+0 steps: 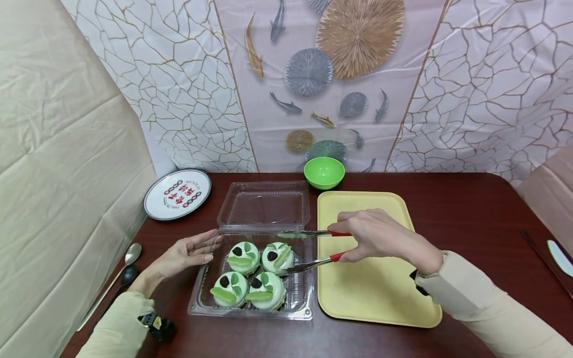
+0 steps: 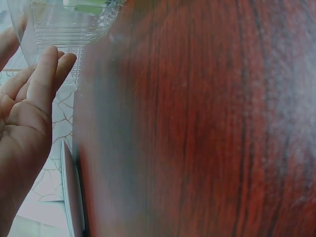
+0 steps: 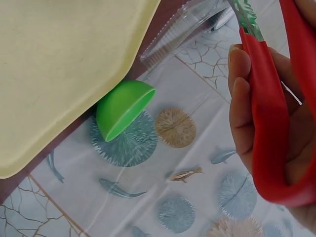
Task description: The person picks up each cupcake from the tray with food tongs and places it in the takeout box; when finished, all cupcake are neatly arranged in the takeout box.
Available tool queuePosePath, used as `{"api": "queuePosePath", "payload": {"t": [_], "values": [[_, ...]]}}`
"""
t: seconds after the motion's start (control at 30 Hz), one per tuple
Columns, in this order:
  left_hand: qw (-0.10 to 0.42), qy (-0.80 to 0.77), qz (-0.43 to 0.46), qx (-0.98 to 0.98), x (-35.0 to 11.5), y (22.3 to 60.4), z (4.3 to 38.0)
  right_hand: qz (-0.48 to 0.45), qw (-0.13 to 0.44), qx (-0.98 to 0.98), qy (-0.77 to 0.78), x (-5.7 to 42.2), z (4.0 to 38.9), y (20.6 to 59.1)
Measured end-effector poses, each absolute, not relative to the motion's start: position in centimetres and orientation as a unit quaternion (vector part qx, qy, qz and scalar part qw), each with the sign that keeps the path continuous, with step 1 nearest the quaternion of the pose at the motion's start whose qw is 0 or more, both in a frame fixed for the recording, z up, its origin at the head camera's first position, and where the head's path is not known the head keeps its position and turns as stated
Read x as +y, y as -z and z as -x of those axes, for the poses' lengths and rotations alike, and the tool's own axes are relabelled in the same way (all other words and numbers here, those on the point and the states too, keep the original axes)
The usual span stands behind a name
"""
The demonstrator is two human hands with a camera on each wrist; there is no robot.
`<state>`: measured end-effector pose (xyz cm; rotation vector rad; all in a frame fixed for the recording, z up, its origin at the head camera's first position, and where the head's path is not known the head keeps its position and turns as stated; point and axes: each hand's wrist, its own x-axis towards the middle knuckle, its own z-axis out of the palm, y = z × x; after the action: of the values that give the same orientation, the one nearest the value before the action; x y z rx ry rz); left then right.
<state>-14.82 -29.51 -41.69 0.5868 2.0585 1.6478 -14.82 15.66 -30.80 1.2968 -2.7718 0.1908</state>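
Note:
A clear plastic clamshell box lies with its lid folded back. Inside sit several pale green cupcakes, each topped with a dark berry, green leaves and a green slice. My left hand rests its extended fingers against the box's left side. With my right hand I grip red-handled metal tongs above the box's right side. The tongs' arms are spread about the back right cupcake; the lower tip is at its near right edge. Whether it touches I cannot tell. The right wrist view shows fingers around the red handle.
A yellow tray lies right of the box, under my right hand. Behind it stands a green bowl. A white plate is at back left. Spoons lie left; chopsticks and a pale-ended utensil lie far right.

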Motion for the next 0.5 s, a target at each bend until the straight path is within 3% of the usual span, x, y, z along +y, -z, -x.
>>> {"api": "queuePosePath", "payload": {"t": [0.5], "values": [[0.221, -0.609, -0.216, 0.731, -29.61, 41.84, 14.87, -0.408, 0.03, -0.91, -0.068, 15.17, 14.29, 31.42]]}}
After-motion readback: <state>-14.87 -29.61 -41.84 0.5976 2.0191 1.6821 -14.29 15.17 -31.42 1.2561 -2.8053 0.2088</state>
